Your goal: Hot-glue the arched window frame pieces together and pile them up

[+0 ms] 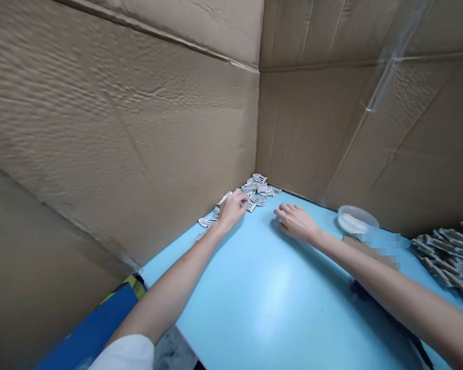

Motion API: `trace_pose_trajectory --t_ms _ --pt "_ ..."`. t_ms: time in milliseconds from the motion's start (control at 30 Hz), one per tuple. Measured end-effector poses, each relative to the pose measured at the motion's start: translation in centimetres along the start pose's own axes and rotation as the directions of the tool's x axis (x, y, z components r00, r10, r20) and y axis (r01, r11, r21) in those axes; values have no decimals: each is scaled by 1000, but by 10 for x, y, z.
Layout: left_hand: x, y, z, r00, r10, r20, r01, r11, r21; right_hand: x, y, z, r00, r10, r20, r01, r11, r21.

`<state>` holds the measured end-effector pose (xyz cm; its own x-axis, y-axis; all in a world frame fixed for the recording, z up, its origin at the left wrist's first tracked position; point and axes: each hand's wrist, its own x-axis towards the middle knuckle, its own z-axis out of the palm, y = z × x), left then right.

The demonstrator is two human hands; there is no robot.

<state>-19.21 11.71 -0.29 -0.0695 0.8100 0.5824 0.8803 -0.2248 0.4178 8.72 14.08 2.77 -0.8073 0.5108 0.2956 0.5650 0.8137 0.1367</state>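
A heap of small white cut-out pieces lies in the far corner of a light blue table, against the cardboard walls. My left hand reaches to the near edge of that heap, its fingers curled and pinched on one of the white pieces. My right hand rests palm down on the table just right of the heap, fingers stretched toward it and holding nothing.
Tall cardboard walls close off the table on the left and back. A clear plastic lid or dish sits at the right back, a cardboard strip beside it. A pile of grey-brown cut-out pieces lies at the far right.
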Motion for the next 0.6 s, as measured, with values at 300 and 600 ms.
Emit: trace_pose_trajectory --t_ms 300,600 --pt "-1 5 -2 999 -42 18 41 999 24 103 -17 43 990 -2 -139 0 1000 -16" --pt "-8 34 -14 996 -44 77 50 996 -74 13 -4 19 996 -87 -12 87 996 -6"
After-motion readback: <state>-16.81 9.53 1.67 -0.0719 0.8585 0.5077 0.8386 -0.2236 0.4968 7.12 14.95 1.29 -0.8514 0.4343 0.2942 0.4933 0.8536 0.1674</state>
